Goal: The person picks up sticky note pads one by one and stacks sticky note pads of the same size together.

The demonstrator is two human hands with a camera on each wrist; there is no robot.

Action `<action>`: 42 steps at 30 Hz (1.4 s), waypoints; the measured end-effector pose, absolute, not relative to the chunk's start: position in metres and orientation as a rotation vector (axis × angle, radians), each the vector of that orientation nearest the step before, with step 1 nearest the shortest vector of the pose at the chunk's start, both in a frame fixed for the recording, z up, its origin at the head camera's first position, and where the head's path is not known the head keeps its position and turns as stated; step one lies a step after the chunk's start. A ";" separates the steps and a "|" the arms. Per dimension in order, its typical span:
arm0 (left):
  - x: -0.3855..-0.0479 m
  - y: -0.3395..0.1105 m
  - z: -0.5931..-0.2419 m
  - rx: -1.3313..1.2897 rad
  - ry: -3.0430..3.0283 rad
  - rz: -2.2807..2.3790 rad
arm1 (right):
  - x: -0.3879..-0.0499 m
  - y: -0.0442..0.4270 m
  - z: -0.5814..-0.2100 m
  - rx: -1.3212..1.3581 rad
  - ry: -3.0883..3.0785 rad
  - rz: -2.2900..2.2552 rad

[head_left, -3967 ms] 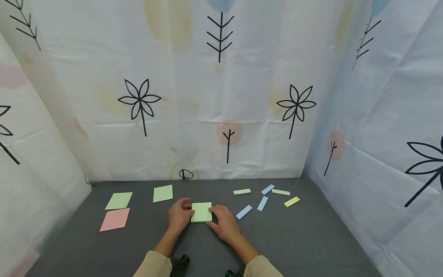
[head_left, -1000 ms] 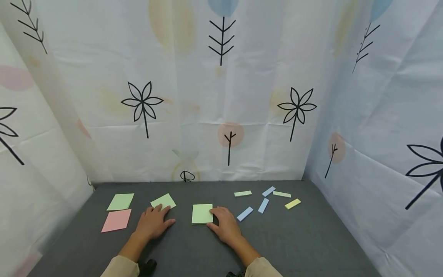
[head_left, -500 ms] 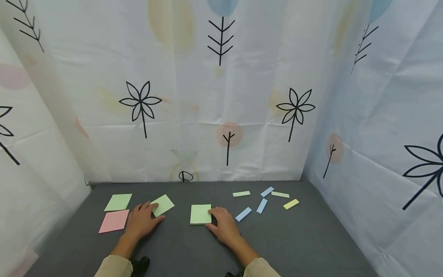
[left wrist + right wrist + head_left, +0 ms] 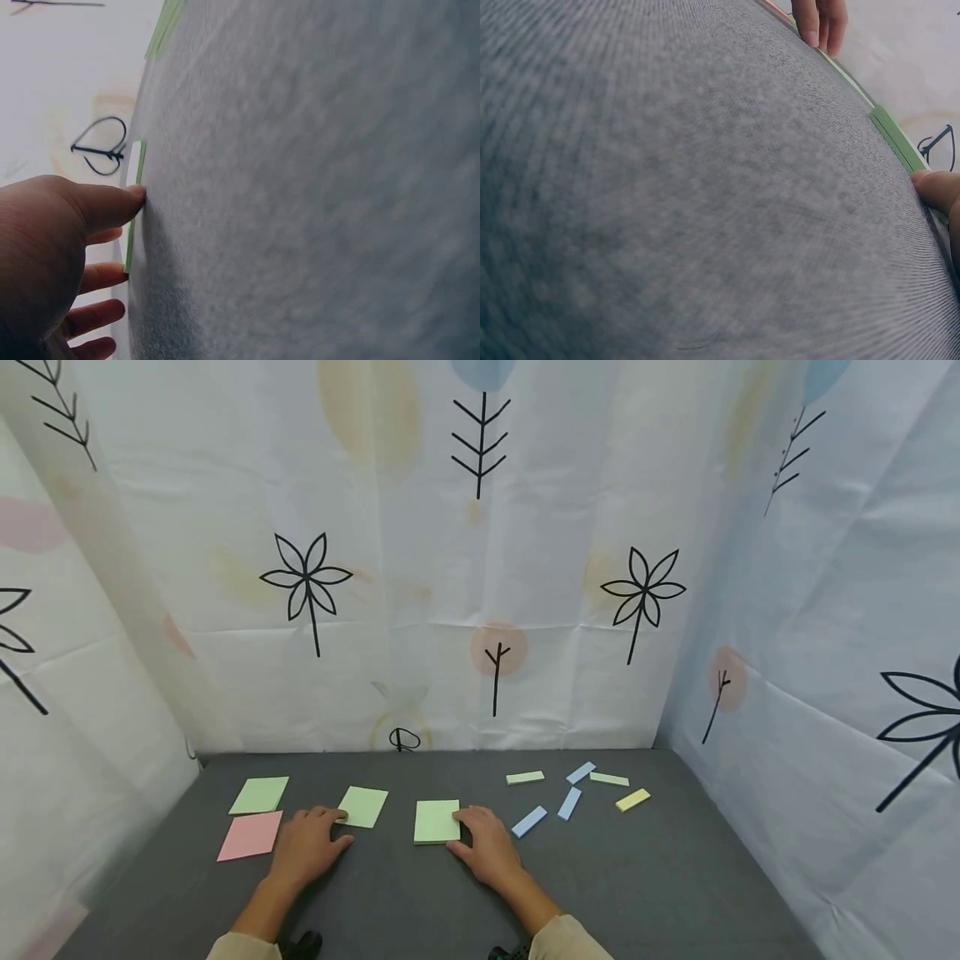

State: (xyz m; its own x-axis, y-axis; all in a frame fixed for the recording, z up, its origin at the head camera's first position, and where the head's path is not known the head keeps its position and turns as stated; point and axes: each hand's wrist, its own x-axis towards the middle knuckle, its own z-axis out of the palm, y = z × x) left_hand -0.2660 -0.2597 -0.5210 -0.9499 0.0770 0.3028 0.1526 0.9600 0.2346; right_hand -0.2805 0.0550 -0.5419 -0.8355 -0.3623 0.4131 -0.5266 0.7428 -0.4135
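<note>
In the head view a green sticky note pad stack (image 4: 437, 822) lies in the table's middle. My right hand (image 4: 489, 850) holds its right side, index finger at the right edge and thumb at the lower right corner. The right wrist view shows that thumb (image 4: 926, 182) against the stack's layered edge (image 4: 894, 135). My left hand (image 4: 303, 850) touches the left edge of another green sticky note pad (image 4: 363, 807) with its index finger, other fingers loosely spread. The left wrist view shows this thin pad (image 4: 137, 161) partly behind the thumb (image 4: 124, 202).
Far left lie a green pad (image 4: 259, 796) and a pink pad (image 4: 250, 836), close to the left hand. On the right are several narrow strip pads: blue (image 4: 529, 822), pale green (image 4: 525, 778) and yellow (image 4: 633, 800). Printed fabric walls (image 4: 420, 568) surround the grey table (image 4: 660, 877).
My left hand has left the middle stack and moved left to the other green pad. That pad has turned and shifted slightly nearer and rightward. The right hand has stayed at the stack.
</note>
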 end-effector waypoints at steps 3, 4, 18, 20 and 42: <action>-0.260 -0.254 -0.518 -0.197 -2.826 -0.404 | -0.281 0.056 -0.541 0.689 -2.636 0.758; -0.259 -0.253 -0.517 -0.208 -2.828 -0.424 | -0.281 0.056 -0.541 0.689 -2.636 0.755; -0.253 -0.242 -0.525 -0.260 -2.798 -0.551 | -0.280 0.056 -0.540 0.697 -2.633 0.738; -0.253 -0.241 -0.525 -0.274 -2.791 -0.560 | -0.280 0.056 -0.540 0.692 -2.639 0.735; -0.295 -0.261 -0.529 -0.553 -2.739 -0.709 | -0.282 0.055 -0.542 0.693 -2.656 0.758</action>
State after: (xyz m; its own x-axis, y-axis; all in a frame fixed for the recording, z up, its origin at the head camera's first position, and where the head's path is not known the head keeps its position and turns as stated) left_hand -0.2952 -0.2611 -0.5292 -0.8944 0.2952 0.3361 0.4212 0.8086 0.4108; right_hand -0.2825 0.0551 -0.5416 -0.8414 -0.3670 0.3967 -0.5210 0.7456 -0.4155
